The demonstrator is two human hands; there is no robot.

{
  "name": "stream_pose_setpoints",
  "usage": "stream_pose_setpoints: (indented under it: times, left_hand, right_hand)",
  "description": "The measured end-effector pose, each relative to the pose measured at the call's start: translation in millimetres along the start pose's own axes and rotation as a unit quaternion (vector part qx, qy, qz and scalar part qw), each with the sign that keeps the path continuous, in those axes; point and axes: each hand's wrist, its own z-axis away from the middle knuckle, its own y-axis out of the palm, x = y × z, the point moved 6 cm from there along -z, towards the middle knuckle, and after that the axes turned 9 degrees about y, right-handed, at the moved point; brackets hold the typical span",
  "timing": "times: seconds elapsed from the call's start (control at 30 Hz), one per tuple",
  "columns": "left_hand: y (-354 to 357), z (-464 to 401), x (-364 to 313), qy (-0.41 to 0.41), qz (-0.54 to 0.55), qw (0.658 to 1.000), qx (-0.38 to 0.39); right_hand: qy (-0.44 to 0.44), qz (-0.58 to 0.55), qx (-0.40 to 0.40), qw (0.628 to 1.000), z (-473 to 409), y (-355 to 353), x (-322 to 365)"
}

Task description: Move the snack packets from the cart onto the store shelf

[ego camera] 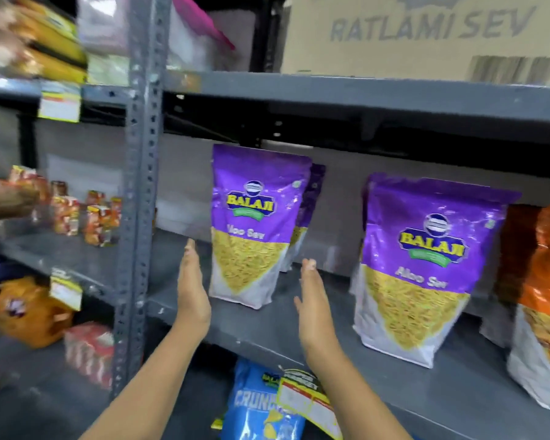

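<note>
A purple Balaji Aloo Sev packet (254,223) stands upright on the grey shelf (299,331), with another purple packet (311,198) right behind it. My left hand (191,287) is flat and open just left of its lower edge. My right hand (311,300) is open a little to the right of it, fingers straight, not touching. A second row of purple Aloo Sev packets (426,268) stands further right. Neither hand holds anything. The cart is out of sight.
Orange packets (546,306) fill the shelf's right end. A perforated grey upright (140,185) divides the bays; small orange packets (86,214) sit left of it, near another person's hand (10,198). A "Ratlami Sev" carton (426,33) rests above. Blue packet (261,404) below.
</note>
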Motion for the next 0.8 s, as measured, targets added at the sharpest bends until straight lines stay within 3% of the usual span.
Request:
stream_pose_setpoints:
  times: [0.1,0.2,0.5,0.7,0.8]
  left_hand:
    - [-2.6,-3.7,14.0,-0.092,-0.032,0.994,0.044]
    - [-5.5,-7.9,28.1,-0.109,-0.124,0.981,0.103]
    - [11.1,0.5,27.2,-0.141,-0.193,0.946,0.217]
    - [18.7,7.8,18.0,-0.127,-0.149,0.96,0.198]
    - [11.9,7.3,17.9,-0.097,-0.2,0.956,0.191]
  right_hand:
    - [0.041,0.029,0.034,0.998,-18.8,30.5,-20.2]
    - [0.023,0.042,0.05,0.998,-29.7,44.5,-35.3]
    - [-0.03,0.027,-0.046,0.998,-16.6,19.5,-30.2]
    - [-0.02,0.054,-0.068,0.996,-12.5,17.5,-26.2]
    - [-0.021,0.075,-0.075,0.994,-11.3,19.3,-25.1]
